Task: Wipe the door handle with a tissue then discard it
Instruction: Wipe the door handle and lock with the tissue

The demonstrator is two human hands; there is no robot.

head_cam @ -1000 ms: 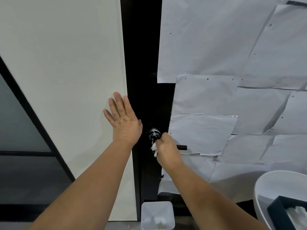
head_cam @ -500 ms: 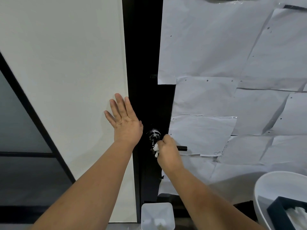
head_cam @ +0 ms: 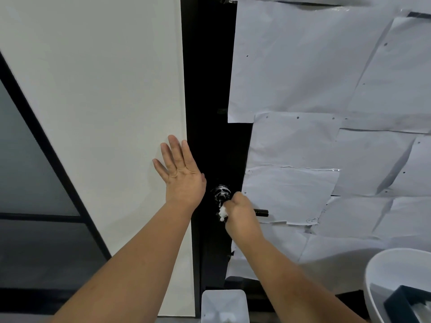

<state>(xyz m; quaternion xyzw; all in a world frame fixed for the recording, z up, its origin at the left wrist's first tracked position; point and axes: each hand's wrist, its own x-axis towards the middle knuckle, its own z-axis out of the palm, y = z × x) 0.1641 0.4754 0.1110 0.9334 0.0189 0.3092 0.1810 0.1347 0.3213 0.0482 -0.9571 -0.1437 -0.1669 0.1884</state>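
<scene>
A black lever door handle (head_cam: 261,212) juts right from a round shiny base (head_cam: 221,193) on the black door frame. My right hand (head_cam: 240,214) grips a crumpled white tissue (head_cam: 222,212) wrapped round the handle near the base, covering most of the lever; only its tip shows. My left hand (head_cam: 179,172) lies flat with straight fingers against the white wall panel just left of the frame. A small white bin (head_cam: 225,305) stands on the floor directly below the handle.
White paper sheets (head_cam: 326,148) cover the door to the right. A white round basin (head_cam: 396,276) at the lower right holds a dark tissue box (head_cam: 407,304). A dark glass panel (head_cam: 28,183) with a black frame is on the left.
My right hand with the tissue has shifted slightly down and left along the handle. The left hand stays pressed on the wall. The view has tilted a little.
</scene>
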